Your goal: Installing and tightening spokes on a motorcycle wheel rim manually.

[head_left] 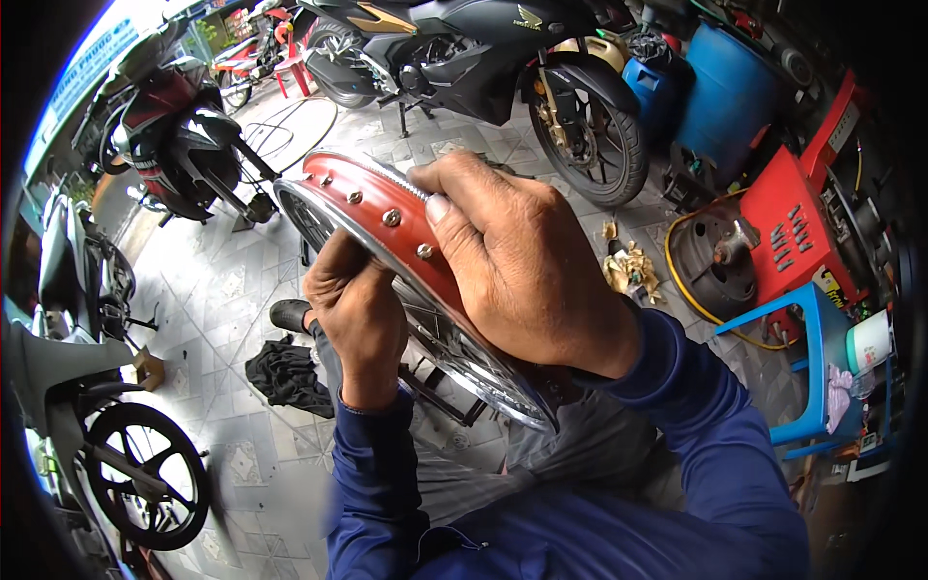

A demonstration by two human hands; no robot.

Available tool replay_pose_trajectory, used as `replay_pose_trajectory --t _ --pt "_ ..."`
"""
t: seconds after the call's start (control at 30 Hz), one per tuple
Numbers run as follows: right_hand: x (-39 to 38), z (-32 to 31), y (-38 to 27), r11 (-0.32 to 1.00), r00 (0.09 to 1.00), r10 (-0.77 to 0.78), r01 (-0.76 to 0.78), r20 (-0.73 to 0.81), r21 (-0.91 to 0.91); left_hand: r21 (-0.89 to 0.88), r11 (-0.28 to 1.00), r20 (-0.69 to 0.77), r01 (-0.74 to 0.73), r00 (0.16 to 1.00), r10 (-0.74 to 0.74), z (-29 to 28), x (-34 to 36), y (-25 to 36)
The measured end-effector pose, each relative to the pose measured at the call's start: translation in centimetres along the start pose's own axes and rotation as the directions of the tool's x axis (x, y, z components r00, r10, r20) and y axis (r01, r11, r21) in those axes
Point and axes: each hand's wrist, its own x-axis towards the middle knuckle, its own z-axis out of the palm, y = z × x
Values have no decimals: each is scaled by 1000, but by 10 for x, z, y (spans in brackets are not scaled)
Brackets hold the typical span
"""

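A spoked wheel (503, 394) with a chrome rim stands tilted over my lap. The rim's outer channel (372, 206) is red, and several metal spoke nipples (391, 218) poke through it in a row. My left hand (362, 314) is closed at the rim's inner side, its fingertips hidden among the spokes. From the right, my right hand (532, 261) lies over the red channel. Its thumb and index finger are bent at the rim's far ridged edge; whether something small is between them cannot be seen.
Beyond the wheel a black motorcycle (454, 72) is parked, with another motorbike (184, 126) at the far left. Right of me are a blue plastic stool (812, 372), a red metal machine (778, 227) and a blue barrel (725, 101). A black cloth (288, 375) lies on the tiles.
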Motion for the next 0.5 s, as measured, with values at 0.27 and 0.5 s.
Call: replay_pose_trajectory --t 0.27,0.5 --pt "-11 2 20 811 985 141 -173 100 559 162 986 14 51 998 -54 17 -10 27" --pt "-26 -2 26 721 986 107 -168 131 672 138 990 11 25 1000 -27 22 -24 21"
